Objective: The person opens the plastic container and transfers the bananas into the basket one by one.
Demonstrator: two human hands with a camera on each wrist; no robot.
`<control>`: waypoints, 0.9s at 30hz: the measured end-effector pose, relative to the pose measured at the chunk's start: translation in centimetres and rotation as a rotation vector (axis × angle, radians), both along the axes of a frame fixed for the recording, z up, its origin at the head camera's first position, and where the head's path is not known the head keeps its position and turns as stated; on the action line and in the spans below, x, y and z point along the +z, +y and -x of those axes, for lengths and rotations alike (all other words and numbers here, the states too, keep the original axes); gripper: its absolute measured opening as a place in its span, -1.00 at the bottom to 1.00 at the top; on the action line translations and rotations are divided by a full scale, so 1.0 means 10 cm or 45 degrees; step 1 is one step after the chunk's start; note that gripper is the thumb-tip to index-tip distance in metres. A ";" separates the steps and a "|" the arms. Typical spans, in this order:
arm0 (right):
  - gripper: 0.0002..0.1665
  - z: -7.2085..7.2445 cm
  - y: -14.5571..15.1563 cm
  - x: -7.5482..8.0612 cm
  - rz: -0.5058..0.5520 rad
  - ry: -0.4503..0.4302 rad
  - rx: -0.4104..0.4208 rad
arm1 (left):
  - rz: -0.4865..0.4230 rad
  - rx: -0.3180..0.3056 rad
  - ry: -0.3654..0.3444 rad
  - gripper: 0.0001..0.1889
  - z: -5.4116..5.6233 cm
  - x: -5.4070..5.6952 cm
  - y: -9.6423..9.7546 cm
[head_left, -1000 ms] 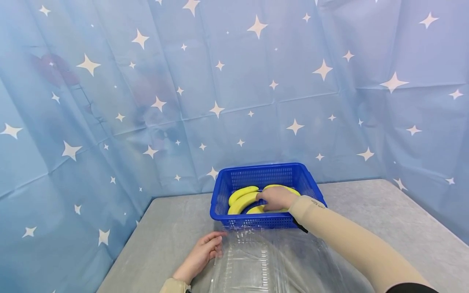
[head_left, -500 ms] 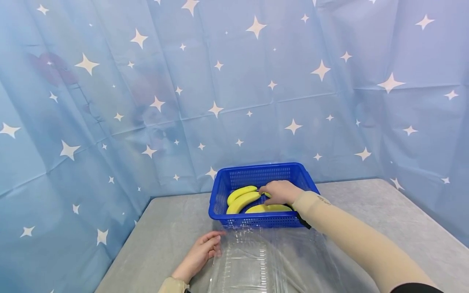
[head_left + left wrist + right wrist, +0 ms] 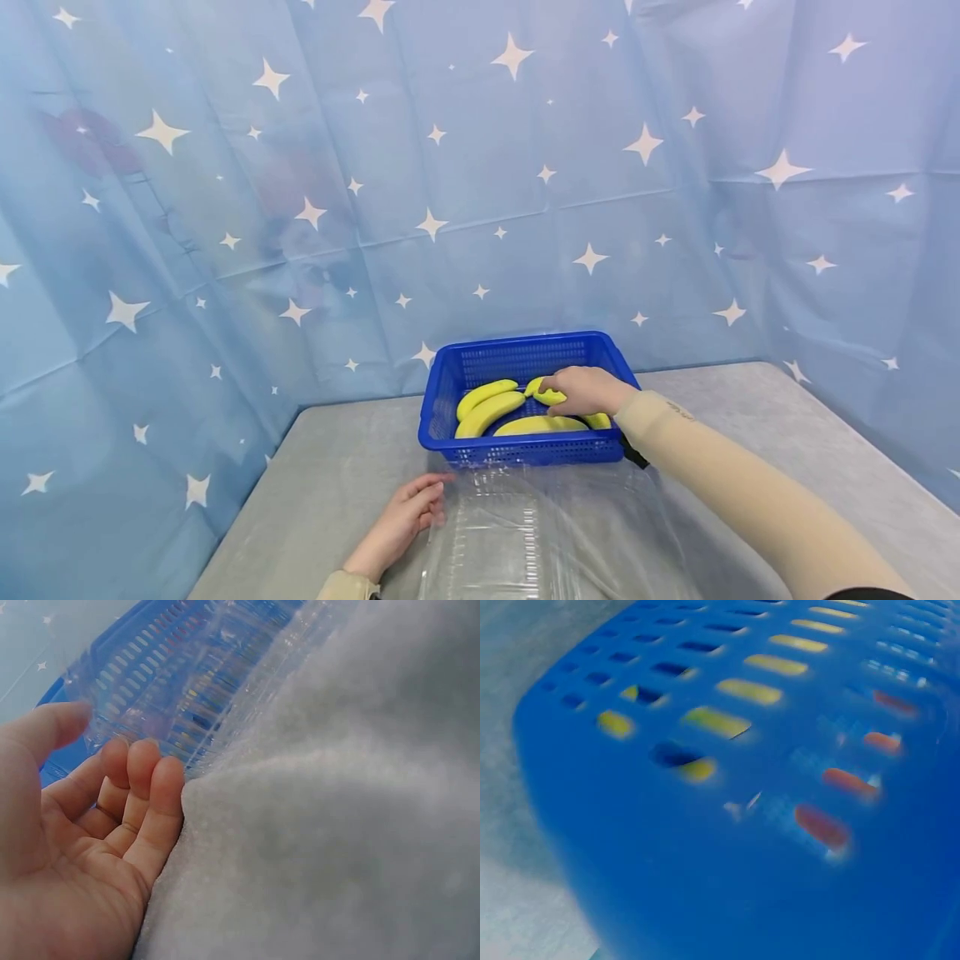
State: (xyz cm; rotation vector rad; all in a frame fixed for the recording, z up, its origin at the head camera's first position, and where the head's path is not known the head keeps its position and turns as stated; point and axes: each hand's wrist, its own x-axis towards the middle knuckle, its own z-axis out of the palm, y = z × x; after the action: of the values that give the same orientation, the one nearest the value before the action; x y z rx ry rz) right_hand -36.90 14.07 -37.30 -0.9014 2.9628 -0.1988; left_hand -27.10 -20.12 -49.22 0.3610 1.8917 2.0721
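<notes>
In the head view, my right hand (image 3: 588, 390) reaches into a blue plastic basket (image 3: 517, 454), its thumb and fingers bent around a yellow banana (image 3: 551, 397). More bananas lie beside it: a pair at the left and another banana (image 3: 540, 426) along the front wall. My left hand (image 3: 403, 521) rests on the table at the left edge of a clear plastic clamshell container (image 3: 491, 542). Up close in the left wrist view, that hand (image 3: 94, 832) has loosely bent fingers against the clear plastic, thumb apart. Only the basket's slotted wall (image 3: 667, 847) fills the right wrist view, hiding the right hand.
The grey table (image 3: 337, 450) runs back to a blue curtain (image 3: 390, 167) with white stars. Behind the container stands the basket, close to the curtain. Clear plastic (image 3: 615, 525) also spreads right of the container, beneath the right forearm.
My right hand has shifted from the front of the basket slightly back and right, uncovering the front banana and touching another one. The left hand keeps its place at the container; the view shifts slightly.
</notes>
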 end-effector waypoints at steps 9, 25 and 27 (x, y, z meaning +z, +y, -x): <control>-0.52 -0.04 0.16 0.06 0.037 0.013 -0.034 | 0.008 -0.007 0.002 -0.47 0.00 0.03 -0.03; -0.54 -0.12 0.56 0.23 0.072 0.046 -0.073 | 0.026 0.030 -0.043 -0.49 -0.02 0.08 -0.01; -0.55 -0.11 0.62 0.25 0.078 0.067 -0.071 | 0.037 0.050 -0.054 -0.52 -0.02 0.09 -0.01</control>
State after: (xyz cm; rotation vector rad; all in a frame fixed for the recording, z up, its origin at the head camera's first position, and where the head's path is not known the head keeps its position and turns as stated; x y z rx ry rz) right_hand -35.80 20.30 -34.75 -0.8436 3.0487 -0.2735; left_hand -26.90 -20.22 -48.29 0.2734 1.9167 2.0584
